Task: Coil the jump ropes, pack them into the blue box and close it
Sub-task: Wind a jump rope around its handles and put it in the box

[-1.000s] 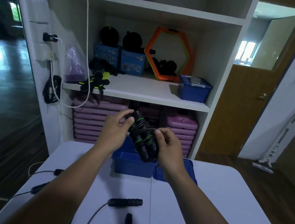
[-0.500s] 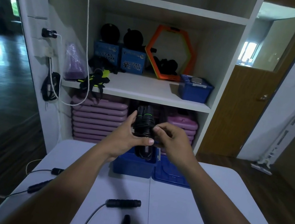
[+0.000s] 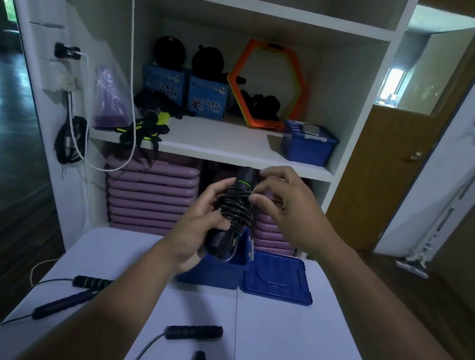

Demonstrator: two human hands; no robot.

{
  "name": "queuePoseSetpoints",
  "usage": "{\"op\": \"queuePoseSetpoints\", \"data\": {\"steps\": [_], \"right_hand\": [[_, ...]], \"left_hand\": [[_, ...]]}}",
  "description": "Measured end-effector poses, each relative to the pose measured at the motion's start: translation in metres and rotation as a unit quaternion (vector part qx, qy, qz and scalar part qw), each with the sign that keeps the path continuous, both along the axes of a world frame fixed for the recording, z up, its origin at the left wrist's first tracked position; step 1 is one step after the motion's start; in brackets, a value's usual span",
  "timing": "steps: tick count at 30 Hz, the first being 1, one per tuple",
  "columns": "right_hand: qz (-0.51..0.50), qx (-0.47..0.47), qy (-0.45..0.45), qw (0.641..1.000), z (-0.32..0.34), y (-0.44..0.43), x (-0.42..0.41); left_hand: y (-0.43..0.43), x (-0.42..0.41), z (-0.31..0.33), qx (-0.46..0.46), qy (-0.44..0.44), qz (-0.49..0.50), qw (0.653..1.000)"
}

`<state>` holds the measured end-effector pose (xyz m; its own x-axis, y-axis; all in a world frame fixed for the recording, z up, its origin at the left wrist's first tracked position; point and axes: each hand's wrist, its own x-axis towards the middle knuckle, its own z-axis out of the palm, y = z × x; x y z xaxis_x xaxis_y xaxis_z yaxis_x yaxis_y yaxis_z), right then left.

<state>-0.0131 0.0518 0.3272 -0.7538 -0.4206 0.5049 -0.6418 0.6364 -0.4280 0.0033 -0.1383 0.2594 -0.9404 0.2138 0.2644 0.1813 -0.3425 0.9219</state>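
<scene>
My left hand (image 3: 198, 230) grips a black jump rope bundle (image 3: 232, 210) with green rings, its cord wound around the two handles, held upright above the table. My right hand (image 3: 285, 207) pinches the cord at the bundle's upper right side. Just below and behind stands the open blue box (image 3: 213, 271), partly hidden by my left hand. Its blue lid (image 3: 276, 277) lies flat to the right of it. Two more jump ropes lie uncoiled on the white table (image 3: 295, 348): one with handles at the left (image 3: 91, 282), one with handles near the front (image 3: 193, 332).
A white shelf unit (image 3: 235, 151) stands behind the table with a second blue box (image 3: 307, 144), orange hexagon rings, boxes and purple step boards. A wooden door is at the right. Cords from the loose ropes trail off the table's left edge.
The bundle has gone from tilted to upright in my left hand. My right hand has shifted from the bundle's lower part up to its upper right side, pinching the cord.
</scene>
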Motion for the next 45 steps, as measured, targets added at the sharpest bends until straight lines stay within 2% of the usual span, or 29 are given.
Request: {"op": "queuePoseSetpoints", "data": {"steps": [5, 12, 15, 19, 23, 27, 30, 37, 39, 45], "right_hand": [[-0.015, -0.069, -0.001, 0.998, -0.005, -0.008, -0.003], [0.007, -0.057, -0.005, 0.998, -0.003, -0.011, -0.004], [0.005, -0.041, 0.004, 0.999, -0.003, -0.012, -0.002], [0.026, -0.074, -0.024, 0.997, -0.006, -0.01, 0.003], [0.033, -0.095, -0.04, 0.994, -0.009, -0.011, 0.006], [0.055, -0.136, -0.09, 0.985, -0.001, -0.005, 0.008], [0.102, -0.219, -0.19, 0.952, -0.002, 0.003, 0.01], [0.131, -0.306, -0.29, 0.897, -0.012, 0.013, 0.012], [0.141, -0.318, -0.299, 0.889, -0.014, 0.015, 0.014], [0.11, -0.338, -0.259, 0.898, -0.016, 0.024, 0.02]], "left_hand": [[-0.001, -0.002, 0.003, 0.078, -0.038, -0.082, 0.993], [-0.001, 0.0, 0.012, 0.015, -0.038, -0.108, 0.993], [-0.006, -0.001, 0.02, -0.079, -0.027, -0.069, 0.994], [-0.01, 0.001, 0.036, -0.248, 0.012, -0.035, 0.968], [-0.01, 0.004, 0.039, -0.303, 0.04, 0.008, 0.952], [-0.01, 0.014, 0.036, -0.265, 0.088, 0.031, 0.96], [-0.007, 0.024, 0.033, -0.245, 0.102, 0.043, 0.963], [0.0, 0.03, 0.023, -0.153, 0.079, 0.025, 0.985], [0.001, 0.029, 0.021, -0.14, 0.077, 0.018, 0.987], [0.0, 0.028, 0.019, -0.074, 0.044, -0.003, 0.996]]}}
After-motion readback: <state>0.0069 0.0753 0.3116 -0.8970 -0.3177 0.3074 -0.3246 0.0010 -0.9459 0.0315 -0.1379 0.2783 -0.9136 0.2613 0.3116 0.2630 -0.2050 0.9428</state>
